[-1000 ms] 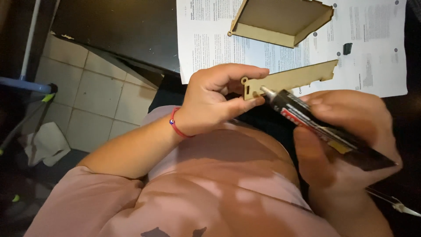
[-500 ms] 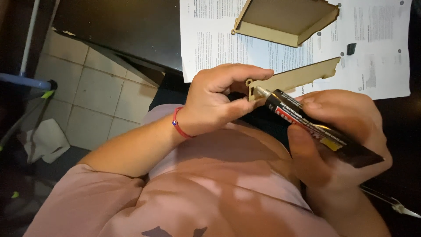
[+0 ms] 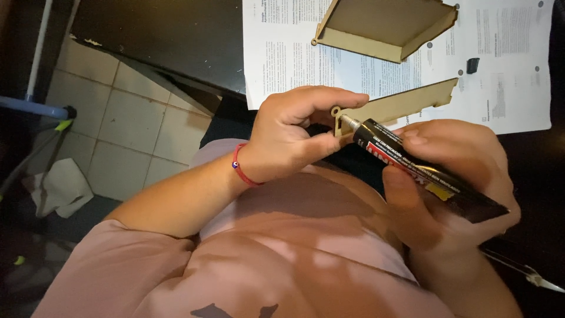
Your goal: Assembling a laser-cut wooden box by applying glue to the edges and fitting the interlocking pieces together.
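Over the lap, left hand (image 3: 288, 138) pinches one end of a thin wooden strip (image 3: 400, 106), steadying its edge for the nozzle; right hand (image 3: 453, 182) wraps the black glue tube (image 3: 424, 171), tip touching the strip. Half-built wooden box (image 3: 382, 26) waits on printed sheets (image 3: 282, 53) covering the surface

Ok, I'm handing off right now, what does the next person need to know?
Left hand: pinches the end of the thin wooden strip.
Right hand: grip on the black glue tube, nozzle at the strip's held end.
Partly built wooden tray lies on the printed sheets, with a small black cap nearby.
Done: tray partly assembled.
Left: strip not yet joined; whether glue is out cannot be told.
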